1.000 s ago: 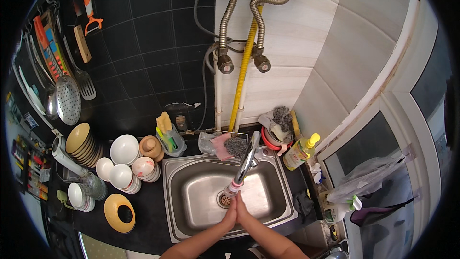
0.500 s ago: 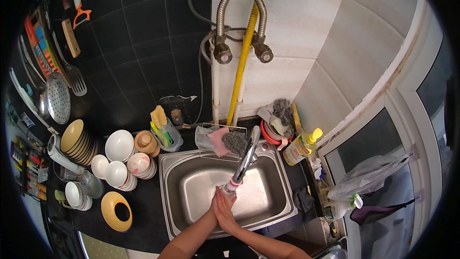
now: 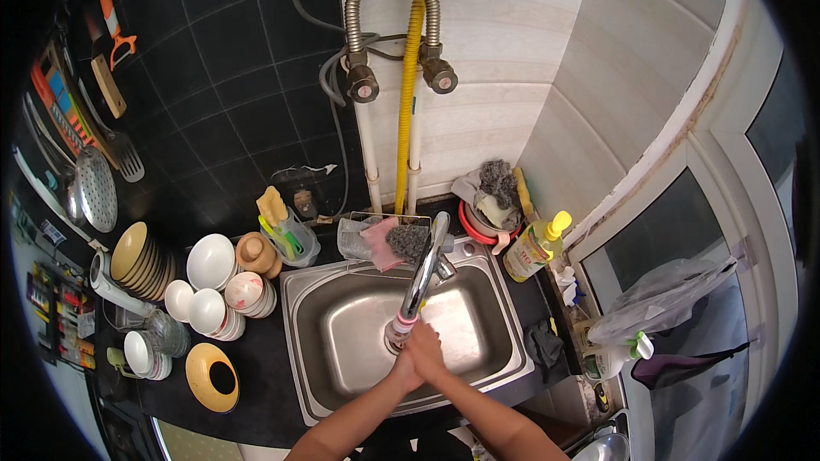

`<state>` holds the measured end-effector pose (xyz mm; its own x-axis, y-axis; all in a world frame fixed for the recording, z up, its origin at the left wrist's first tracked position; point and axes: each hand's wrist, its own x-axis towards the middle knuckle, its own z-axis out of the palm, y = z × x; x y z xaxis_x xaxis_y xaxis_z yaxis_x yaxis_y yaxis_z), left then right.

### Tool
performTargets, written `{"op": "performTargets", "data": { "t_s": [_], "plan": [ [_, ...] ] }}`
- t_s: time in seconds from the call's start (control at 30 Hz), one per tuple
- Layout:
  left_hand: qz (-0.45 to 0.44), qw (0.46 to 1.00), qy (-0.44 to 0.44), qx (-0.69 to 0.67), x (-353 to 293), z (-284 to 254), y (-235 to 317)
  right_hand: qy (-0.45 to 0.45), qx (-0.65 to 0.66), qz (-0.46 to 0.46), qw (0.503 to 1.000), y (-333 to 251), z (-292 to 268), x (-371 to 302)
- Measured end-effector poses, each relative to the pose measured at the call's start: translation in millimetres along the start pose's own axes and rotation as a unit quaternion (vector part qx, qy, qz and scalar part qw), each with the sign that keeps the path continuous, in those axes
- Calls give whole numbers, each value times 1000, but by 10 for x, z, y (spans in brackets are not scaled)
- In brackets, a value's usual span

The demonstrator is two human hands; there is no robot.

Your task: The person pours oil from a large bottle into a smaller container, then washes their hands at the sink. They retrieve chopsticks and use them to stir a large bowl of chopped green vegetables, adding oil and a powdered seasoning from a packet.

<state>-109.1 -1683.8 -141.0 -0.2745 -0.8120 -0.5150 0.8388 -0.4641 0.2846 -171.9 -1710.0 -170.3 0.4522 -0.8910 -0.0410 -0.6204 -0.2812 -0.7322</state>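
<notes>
Over the stainless steel sink (image 3: 313, 358), my two hands are pressed together just below the tap (image 3: 418, 277). My right hand (image 3: 425, 346) lies on top, its fingers curled around my left hand (image 3: 404, 370). The left hand's fingers are mostly hidden beneath it. Both hands are right beside the tap's pink-ringed spout end (image 3: 398, 330). No tool or dish shows in either hand. Behind the tap, a wire rack (image 3: 367, 271) holds a pink cloth (image 3: 379, 242) and a steel wool scourer (image 3: 407, 242).
Stacked white bowls (image 3: 207, 311), yellow bowls (image 3: 134, 258) and a yellow plate (image 3: 202, 376) stand on the dark counter to the left. A yellow soap bottle (image 3: 531, 252) and a red basin (image 3: 478, 233) stand at the back right. Utensils hang on the left wall.
My hands have shifted slightly right and turned, from palms pressed together to the right hand over the left. The tap spout has swung a little to the left; the view has tilted slightly.
</notes>
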Motion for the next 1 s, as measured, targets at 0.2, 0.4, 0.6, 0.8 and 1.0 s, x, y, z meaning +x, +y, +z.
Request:
{"op": "performTargets", "data": {
  "t_s": [0.2,0.4,0.6,0.8,1.0],
  "plan": [
    [91,994,-43,-45,175,-223,258,149,146,-98,973,-615,-139,-290],
    [72,996,46,28,-63,180,-62,96,91,54,990,-198,-109,-52],
    [104,994,-30,28,184,-362,128,264,125,-78,953,-734,-11,-307],
    [21,993,86,84,-136,261,-31,168,411,138,886,-222,172,-94],
    [139,987,47,69,85,-106,206,-13,873,162,460,-262,-155,-176]
  ]
}}
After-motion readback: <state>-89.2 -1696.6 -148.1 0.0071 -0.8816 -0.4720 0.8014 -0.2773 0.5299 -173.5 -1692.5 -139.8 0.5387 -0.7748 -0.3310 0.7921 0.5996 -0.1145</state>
